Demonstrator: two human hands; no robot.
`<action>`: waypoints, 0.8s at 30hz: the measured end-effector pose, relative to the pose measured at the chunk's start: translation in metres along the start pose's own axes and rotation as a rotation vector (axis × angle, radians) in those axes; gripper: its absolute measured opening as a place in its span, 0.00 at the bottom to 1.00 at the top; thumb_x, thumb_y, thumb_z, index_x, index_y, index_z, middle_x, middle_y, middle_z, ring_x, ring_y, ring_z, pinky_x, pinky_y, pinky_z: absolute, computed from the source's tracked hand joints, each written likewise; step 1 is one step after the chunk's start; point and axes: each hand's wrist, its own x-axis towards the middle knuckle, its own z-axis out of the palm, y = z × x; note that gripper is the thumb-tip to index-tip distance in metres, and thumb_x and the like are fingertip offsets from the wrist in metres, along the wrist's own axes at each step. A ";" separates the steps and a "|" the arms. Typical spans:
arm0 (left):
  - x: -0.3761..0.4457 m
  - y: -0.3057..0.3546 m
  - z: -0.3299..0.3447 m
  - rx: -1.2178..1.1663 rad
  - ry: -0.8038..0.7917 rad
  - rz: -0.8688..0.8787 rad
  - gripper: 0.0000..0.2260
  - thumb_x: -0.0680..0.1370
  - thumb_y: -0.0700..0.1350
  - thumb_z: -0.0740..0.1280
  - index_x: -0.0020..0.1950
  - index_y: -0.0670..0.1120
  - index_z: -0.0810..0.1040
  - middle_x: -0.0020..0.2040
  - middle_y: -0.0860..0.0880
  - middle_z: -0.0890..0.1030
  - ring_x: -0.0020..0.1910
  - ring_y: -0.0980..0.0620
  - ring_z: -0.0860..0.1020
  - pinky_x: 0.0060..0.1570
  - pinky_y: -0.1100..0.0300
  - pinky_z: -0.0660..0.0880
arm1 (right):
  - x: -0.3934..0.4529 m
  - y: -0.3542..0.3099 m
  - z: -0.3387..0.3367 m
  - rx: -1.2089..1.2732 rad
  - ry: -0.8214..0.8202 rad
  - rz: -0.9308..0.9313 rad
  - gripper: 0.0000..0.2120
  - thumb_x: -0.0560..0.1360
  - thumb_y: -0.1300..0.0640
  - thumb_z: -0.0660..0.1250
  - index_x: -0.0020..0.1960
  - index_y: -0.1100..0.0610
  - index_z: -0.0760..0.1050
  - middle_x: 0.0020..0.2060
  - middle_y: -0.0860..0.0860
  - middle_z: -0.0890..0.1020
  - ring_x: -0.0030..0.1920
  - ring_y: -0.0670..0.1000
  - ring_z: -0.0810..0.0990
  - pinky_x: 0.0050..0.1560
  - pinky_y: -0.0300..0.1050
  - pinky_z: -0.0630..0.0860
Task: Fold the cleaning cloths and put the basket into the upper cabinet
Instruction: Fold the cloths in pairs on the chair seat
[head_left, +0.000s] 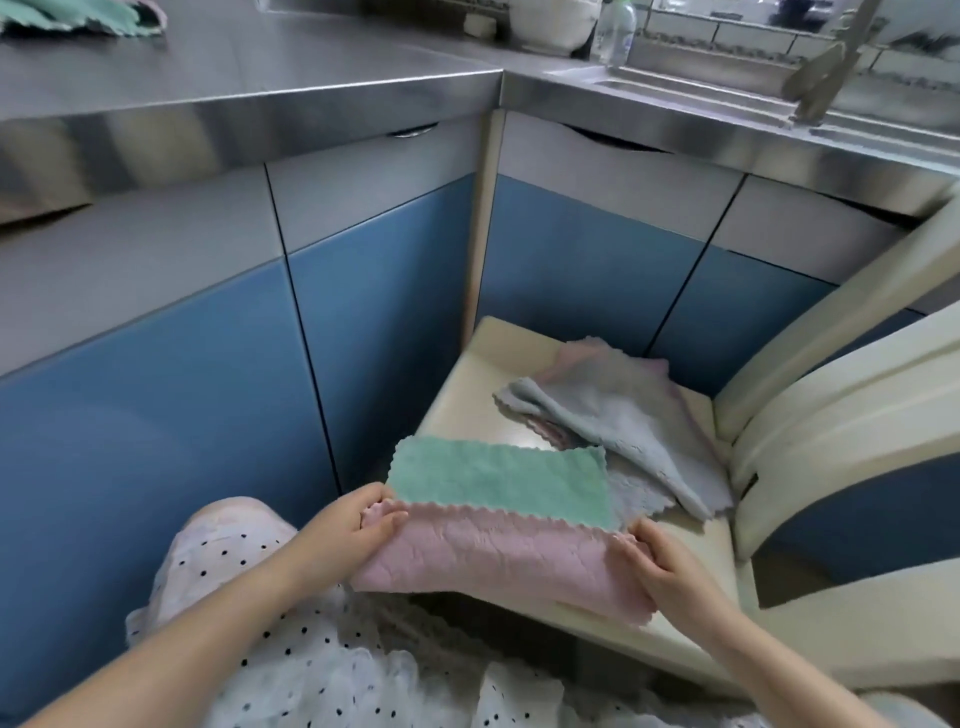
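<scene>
Evidently early on: left hand (345, 525) and right hand (662, 564) pinch the half-folded green-and-pink fleecy cloth (498, 514) at the cream chair seat's (467, 395) front edge, grey cloths (618, 421) unfolded behind, basket unseen.

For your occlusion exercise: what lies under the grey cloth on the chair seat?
Under the grey cloth, pink cloth edges peek out, resting on the cream chair seat. How many cloths lie beneath is hidden.
</scene>
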 end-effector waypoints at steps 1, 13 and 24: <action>0.000 0.000 0.003 -0.008 -0.015 -0.012 0.04 0.79 0.50 0.63 0.45 0.55 0.75 0.41 0.57 0.79 0.41 0.61 0.77 0.38 0.69 0.71 | 0.000 0.002 0.000 -0.015 -0.014 0.016 0.12 0.78 0.53 0.62 0.38 0.55 0.69 0.30 0.47 0.71 0.31 0.45 0.66 0.31 0.36 0.63; 0.056 -0.002 0.005 -0.180 0.155 -0.174 0.17 0.78 0.51 0.65 0.66 0.53 0.69 0.58 0.54 0.76 0.56 0.54 0.75 0.52 0.57 0.77 | 0.080 -0.020 -0.010 -0.165 0.158 -0.029 0.03 0.76 0.53 0.66 0.45 0.51 0.75 0.37 0.41 0.78 0.41 0.44 0.75 0.36 0.37 0.68; 0.090 -0.014 0.011 0.007 0.234 -0.194 0.20 0.77 0.46 0.67 0.68 0.48 0.69 0.65 0.48 0.74 0.63 0.48 0.73 0.55 0.60 0.69 | 0.114 -0.010 -0.002 -0.298 0.082 0.037 0.06 0.76 0.51 0.66 0.48 0.53 0.77 0.42 0.47 0.78 0.46 0.49 0.75 0.42 0.42 0.67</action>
